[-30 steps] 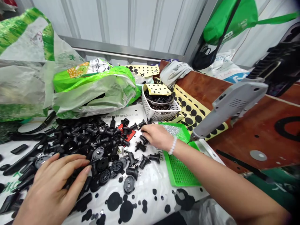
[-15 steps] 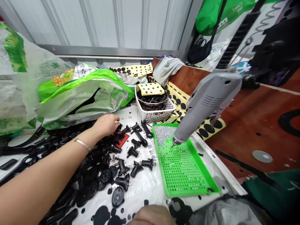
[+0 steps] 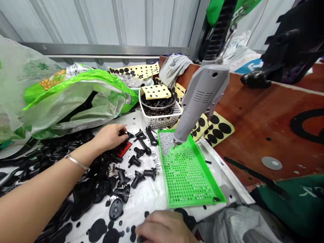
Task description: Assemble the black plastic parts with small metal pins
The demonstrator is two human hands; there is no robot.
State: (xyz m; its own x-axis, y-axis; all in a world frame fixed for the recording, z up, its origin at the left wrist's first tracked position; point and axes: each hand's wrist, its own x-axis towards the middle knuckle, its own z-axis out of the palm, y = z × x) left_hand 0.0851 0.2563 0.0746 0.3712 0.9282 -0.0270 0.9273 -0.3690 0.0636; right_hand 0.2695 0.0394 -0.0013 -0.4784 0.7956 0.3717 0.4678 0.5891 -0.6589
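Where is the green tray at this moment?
In the head view, the green tray lies right of centre, nearer than the white basket, with the grey power tool pointing down at it.

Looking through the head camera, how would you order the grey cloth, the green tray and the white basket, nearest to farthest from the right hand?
1. Green tray: just beyond the right hand, a little to its right.
2. White basket: farther back, past the tray.
3. Grey cloth: farthest, behind the basket.
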